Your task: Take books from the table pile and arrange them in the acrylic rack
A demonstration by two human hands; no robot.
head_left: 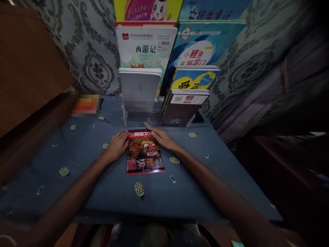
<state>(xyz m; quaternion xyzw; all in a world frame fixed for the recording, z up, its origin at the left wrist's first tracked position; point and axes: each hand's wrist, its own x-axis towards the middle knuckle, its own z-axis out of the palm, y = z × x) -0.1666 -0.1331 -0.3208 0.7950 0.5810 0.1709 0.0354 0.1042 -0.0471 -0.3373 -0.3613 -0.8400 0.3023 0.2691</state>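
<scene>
Magazine (145, 156) flat on tabletop (77, 164), long axis toward book stand (140, 115); left hand (117, 145), right hand (161, 138) flank far corners, touching; grips slack, fingers flat.

Domestic reading corner, by the look of it. Damask-patterned wall covering (95, 65) behind. Table under a blue spotted cloth (77, 161). Clear tiered stand (138, 116) loaded with children's picture books (146, 48). Brown wooden furniture (28, 65) at left. Dim light.

- Magazine (145, 152) — red cover, mask picture, white title characters along the top.
- Lies flat, face up, on the blue cloth (77, 161), just before the clear stand (138, 118).
</scene>
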